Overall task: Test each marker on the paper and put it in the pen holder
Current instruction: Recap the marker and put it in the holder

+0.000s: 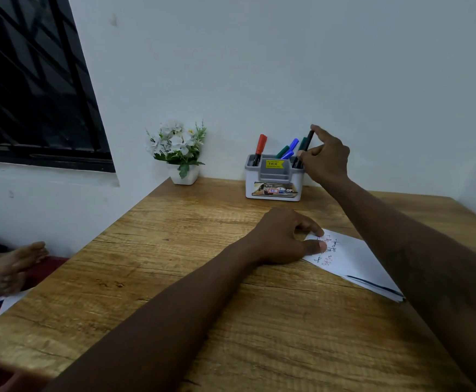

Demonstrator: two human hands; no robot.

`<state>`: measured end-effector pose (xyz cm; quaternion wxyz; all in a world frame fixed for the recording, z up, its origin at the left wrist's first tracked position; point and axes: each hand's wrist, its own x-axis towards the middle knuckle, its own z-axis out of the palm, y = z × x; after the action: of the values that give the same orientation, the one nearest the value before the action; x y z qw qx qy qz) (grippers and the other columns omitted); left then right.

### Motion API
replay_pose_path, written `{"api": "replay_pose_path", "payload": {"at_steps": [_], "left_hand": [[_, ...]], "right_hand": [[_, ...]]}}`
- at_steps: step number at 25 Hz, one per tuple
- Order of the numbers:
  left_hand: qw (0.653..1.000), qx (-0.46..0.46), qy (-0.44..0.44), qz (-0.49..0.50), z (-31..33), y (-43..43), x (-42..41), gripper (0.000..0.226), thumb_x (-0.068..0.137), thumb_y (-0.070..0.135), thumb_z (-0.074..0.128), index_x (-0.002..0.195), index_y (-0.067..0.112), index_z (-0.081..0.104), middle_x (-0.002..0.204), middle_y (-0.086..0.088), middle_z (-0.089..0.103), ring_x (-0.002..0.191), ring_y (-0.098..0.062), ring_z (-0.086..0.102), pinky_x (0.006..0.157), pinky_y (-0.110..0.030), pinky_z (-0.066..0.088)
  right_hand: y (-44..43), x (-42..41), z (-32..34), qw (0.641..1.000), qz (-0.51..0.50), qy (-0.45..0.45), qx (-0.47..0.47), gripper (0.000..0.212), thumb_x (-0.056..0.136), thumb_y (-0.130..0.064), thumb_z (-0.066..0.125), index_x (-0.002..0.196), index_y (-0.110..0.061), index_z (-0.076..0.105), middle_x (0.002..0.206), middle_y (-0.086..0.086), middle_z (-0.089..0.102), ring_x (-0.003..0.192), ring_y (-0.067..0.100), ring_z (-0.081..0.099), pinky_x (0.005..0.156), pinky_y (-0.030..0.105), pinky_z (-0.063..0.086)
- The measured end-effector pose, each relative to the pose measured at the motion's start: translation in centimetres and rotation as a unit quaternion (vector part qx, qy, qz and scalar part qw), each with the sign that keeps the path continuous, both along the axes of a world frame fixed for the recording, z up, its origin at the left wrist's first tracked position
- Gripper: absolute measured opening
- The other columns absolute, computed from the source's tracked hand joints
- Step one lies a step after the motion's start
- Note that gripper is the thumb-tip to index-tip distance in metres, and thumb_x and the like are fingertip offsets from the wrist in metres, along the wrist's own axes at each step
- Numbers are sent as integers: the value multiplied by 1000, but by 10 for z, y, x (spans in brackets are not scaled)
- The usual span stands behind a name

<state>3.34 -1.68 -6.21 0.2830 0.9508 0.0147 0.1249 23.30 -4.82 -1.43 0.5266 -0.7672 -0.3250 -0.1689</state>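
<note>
While the right hand reaches forward, its fingers pinch a black marker near-upright, lower end inside the pen holder just below them; the left hand rests on the tabletop, loosely curled fingers pressing the paper beneath them.

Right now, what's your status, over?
Right hand grips black marker, lower end inside pen holder. Left hand rests on paper. Red marker, blue markers, green markers inside. Nothing blocking.

Right hand pinches black marker in pen holder; left hand presses paper.
</note>
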Motion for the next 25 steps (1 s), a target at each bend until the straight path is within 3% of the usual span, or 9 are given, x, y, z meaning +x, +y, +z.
{"api": "replay_pose_path", "payload": {"at_steps": [2,6,11,15,17,20,23,25], "left_hand": [[1000,1,-1,-1,0,0,0,39,88,43,75,121,23,75,131,6,69,118,-10,62,106,-35,50],[1000,1,-4,-1,0,1,0,39,87,44,75,121,24,75,130,7,70,118,-8,62,106,-34,49],[1000,0,-7,-2,0,1,0,39,87,44,75,120,24,75,129,8,70,116,-7,63,105,-33,49],[1000,-1,-13,-3,-1,1,-1,38,87,43,76,119,25,76,128,9,71,117,-5,62,105,-32,49],[1000,-3,-13,-3,0,1,-1,37,87,43,76,119,25,76,128,9,71,117,-5,62,106,-31,49],[1000,-5,-12,0,0,-1,-2,37,86,43,77,119,25,76,128,9,71,117,-5,62,106,-31,49],[1000,-12,-13,1,1,0,-2,37,86,42,77,119,25,76,128,10,71,117,-4,62,106,-30,48],[1000,-17,-15,-1,0,0,-2,37,86,41,78,119,24,76,128,9,71,117,-4,62,106,-29,48]], "right_hand": [[2,4,-3,1000,-3,3,-3,66,86,-18,79,148,-17,57,88,6,80,97,21,76,117,45,44],[2,12,-6,999,-17,19,-24,57,82,-22,77,137,-18,66,109,8,80,115,26,71,115,39,45],[-6,14,-11,999,-23,19,-22,38,81,-14,72,119,-17,74,98,5,81,83,21,77,96,45,59],[-19,14,-15,999,-14,28,-17,32,80,-16,74,112,-21,75,91,1,80,79,19,77,88,50,62],[-28,7,-14,999,-9,25,-22,33,82,-17,77,115,-19,76,93,3,80,81,21,76,88,49,62],[-40,2,-9,994,5,-46,-99,42,89,-15,72,130,-23,69,107,3,77,94,22,72,92,36,54],[-41,1,-3,973,20,-99,-205,64,89,-13,69,148,-31,52,118,6,65,95,18,56,81,32,42],[-38,1,0,962,21,-101,-253,80,86,-10,65,157,-36,38,122,8,54,99,19,52,80,34,43]]}}
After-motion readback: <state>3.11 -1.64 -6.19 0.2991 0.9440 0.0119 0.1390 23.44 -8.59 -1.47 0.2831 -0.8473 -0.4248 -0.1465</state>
